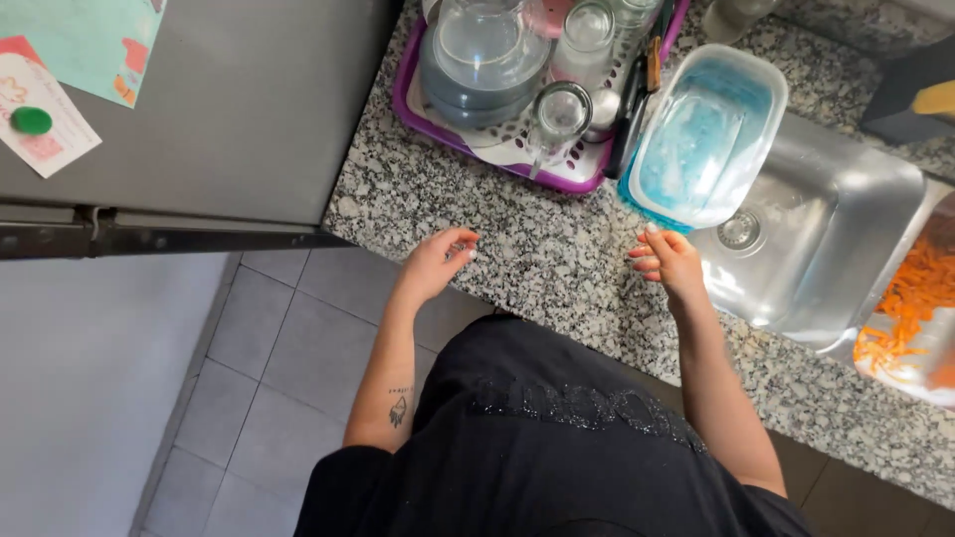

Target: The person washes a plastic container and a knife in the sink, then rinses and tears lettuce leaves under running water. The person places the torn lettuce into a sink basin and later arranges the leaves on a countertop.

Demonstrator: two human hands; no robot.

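My left hand (438, 261) hovers over the near edge of the speckled granite counter (537, 239), fingers loosely curled and holding nothing. Further right, my right hand (668, 263) hangs above the counter beside the steel sink (826, 229), fingers bent and apart, also without anything in it. A clear plastic tub (708, 134) resting on a blue cloth sits just beyond my right hand, at the sink's left rim.
A purple dish rack (497, 149) holds glass bowls and drinking glasses at the back. Grated carrot (910, 298) lies in a container right of the sink. A grey fridge (239, 109) with paper notes stands left. Grey floor tiles lie below.
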